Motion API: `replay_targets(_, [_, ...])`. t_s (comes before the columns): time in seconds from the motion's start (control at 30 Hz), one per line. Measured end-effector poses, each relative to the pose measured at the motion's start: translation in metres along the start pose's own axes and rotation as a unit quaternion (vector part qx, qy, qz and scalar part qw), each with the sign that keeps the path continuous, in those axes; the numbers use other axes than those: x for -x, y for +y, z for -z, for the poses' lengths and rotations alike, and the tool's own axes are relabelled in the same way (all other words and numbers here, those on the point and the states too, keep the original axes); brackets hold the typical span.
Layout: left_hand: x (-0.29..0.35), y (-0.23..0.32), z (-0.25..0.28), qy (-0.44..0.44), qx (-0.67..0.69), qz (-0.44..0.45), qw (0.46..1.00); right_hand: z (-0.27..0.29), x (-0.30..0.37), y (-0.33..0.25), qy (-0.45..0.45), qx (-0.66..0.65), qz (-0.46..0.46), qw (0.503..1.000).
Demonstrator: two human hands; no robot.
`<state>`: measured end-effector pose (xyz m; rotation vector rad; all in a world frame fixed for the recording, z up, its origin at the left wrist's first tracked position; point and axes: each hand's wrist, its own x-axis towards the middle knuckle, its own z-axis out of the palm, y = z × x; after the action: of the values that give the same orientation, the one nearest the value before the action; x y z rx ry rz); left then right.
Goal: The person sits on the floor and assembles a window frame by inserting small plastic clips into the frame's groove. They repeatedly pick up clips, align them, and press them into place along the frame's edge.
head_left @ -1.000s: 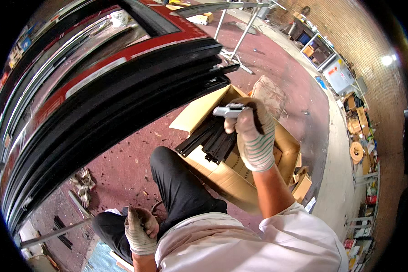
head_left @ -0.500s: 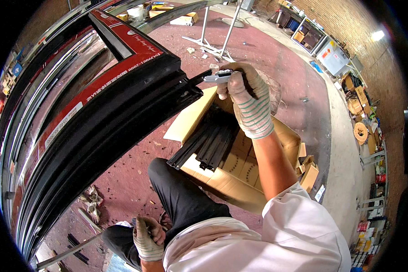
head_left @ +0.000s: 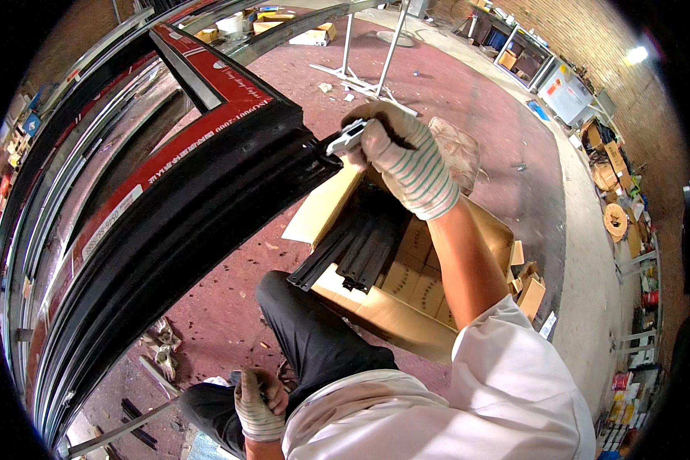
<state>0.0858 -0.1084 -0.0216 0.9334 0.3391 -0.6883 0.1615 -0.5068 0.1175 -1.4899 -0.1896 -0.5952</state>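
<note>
Grey metal, that small fitting (head_left: 346, 138) at twelve o'clock. What has it?
— The gloved right hand (head_left: 400, 157), at one o'clock, fingers clamped on it, by the end of the black frame (head_left: 215, 184) at ten. Whether fitting and frame touch, I can't tell.
— And the left hand (head_left: 260, 397)?
— Gloved and curled beside a black-trousered leg (head_left: 326, 326), at seven. I can't tell whether it holds anything.
— Any writing?
— White lettering along the frame's red film (head_left: 241, 83) at eleven, and a pale printed label (head_left: 121, 204) at nine. Dark characters, too small to read, mark cardboard inside the open carton (head_left: 391, 326) at four, where black strips (head_left: 354, 253) lie.
</note>
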Motion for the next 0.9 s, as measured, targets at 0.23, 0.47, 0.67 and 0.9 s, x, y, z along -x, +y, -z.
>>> replay_targets(0.23, [-0.003, -0.001, 0.005, -0.017, 0.025, 0.023, 0.999, -0.007, -0.002, -0.015, -0.008, 0.162, 0.036, 0.986])
replay_targets(0.47, [-0.004, -0.005, 0.012, -0.022, 0.019, 0.018, 0.999, -0.021, -0.004, -0.025, -0.005, 0.271, 0.069, 0.96])
replay_targets(0.67, [-0.005, -0.006, 0.012, -0.034, 0.001, 0.018, 0.999, -0.024, -0.001, -0.028, -0.013, 0.209, 0.022, 0.978])
replay_targets(0.9, [-0.009, -0.01, 0.016, -0.052, 0.028, 0.041, 0.997, -0.018, -0.009, -0.026, -0.058, 0.192, 0.021, 0.979])
